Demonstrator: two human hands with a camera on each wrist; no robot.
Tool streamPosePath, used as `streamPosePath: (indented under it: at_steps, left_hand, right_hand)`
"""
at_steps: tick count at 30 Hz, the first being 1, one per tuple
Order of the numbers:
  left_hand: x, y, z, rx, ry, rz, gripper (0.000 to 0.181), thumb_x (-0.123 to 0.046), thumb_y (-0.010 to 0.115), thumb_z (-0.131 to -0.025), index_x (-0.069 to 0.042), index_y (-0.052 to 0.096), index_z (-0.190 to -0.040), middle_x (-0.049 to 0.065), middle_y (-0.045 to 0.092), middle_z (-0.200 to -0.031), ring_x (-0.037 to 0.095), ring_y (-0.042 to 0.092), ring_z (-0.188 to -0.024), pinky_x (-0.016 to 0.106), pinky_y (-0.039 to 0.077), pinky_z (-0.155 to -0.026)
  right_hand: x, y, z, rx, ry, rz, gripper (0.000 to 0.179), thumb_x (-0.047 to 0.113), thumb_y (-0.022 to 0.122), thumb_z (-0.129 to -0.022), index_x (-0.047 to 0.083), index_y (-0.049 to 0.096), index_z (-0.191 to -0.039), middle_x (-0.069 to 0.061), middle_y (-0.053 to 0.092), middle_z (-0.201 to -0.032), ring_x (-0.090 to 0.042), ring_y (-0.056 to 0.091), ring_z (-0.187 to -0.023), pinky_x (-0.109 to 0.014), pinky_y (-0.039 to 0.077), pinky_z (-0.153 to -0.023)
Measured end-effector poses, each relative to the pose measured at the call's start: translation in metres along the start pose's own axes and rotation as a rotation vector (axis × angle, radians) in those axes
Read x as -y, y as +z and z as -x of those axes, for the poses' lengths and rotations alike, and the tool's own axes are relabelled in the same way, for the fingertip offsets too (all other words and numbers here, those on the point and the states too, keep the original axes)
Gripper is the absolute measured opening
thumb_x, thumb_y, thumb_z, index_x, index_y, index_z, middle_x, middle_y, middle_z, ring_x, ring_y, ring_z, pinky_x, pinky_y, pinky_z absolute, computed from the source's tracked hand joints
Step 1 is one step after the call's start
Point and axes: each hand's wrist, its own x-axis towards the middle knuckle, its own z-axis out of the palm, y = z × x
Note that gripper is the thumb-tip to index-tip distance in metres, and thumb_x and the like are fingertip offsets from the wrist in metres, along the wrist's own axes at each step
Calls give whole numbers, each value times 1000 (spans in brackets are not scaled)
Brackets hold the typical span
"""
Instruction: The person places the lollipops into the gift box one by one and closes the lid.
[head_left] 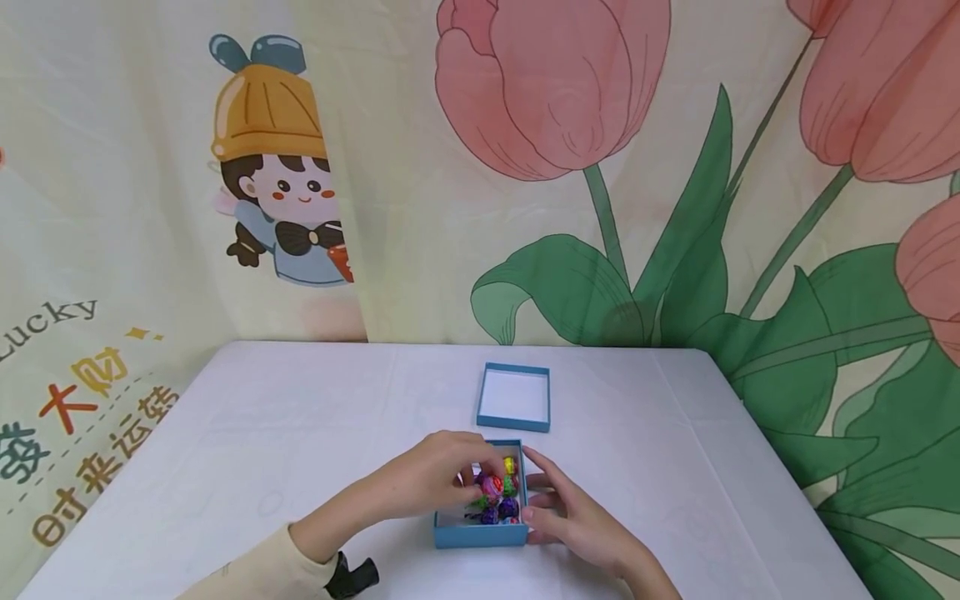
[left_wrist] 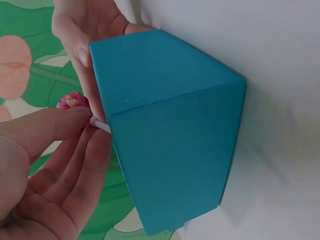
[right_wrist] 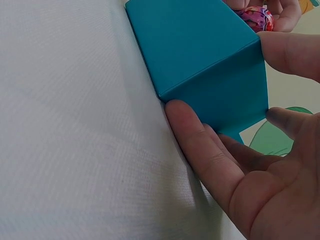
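A lollipop in a pink wrapper is pinched between the thumb and fingers of my left hand, its white stick angled toward the box rim. That hand is over the blue open box, where several lollipops in bright wrappers lie. My right hand touches the right side of the box with spread fingers; in the right wrist view its fingertips rest low against the wall and its thumb is near the rim. Part of the box's inside is hidden behind my left hand.
A shallow blue lid with a white inside lies just behind the box. Both are on a table with a white cloth. A patterned curtain hangs behind the table.
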Motion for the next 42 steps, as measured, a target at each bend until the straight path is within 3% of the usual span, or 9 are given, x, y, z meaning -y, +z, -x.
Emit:
streamPosePath:
  at_steps: [7,12,18,42]
  left_hand:
    - [2,5,0,68,-14,26,27,-4,81,-93,-24,76,-110,-7,74,-120,1,63,-80,18,57,-74]
    - [6,10,0,111,-16,14,28,-5,83,-92,-24,76,-111,-15,69,-106,-1,63,-80,16,57,-73]
    - [11,14,0,148,12,23,30,-2,83,-91,-26,76,-108,-15,68,-103,-1,63,-82,16,57,-77]
    - [19,17,0,175,47,-30,30,-3,85,-89,-26,76,-107,-14,69,-107,-1,63,-85,14,56,-78]
  right_hand:
    - [0,0,0,12,-2,-8,82,39,71,-103,32,23,-169,-24,40,-159,-32,56,-130,-44,63,-91]
    - [-1,1,0,9,8,-11,83,40,71,-103,31,23,-170,-23,41,-158,-32,55,-130,-45,63,-91]
    - [-2,1,0,0,14,-5,83,42,71,-103,31,23,-170,-24,41,-159,-33,55,-131,-45,63,-90]
    - [1,0,0,4,4,-9,82,39,70,-104,29,23,-170,-24,42,-158,-31,55,-129,-45,63,-90]
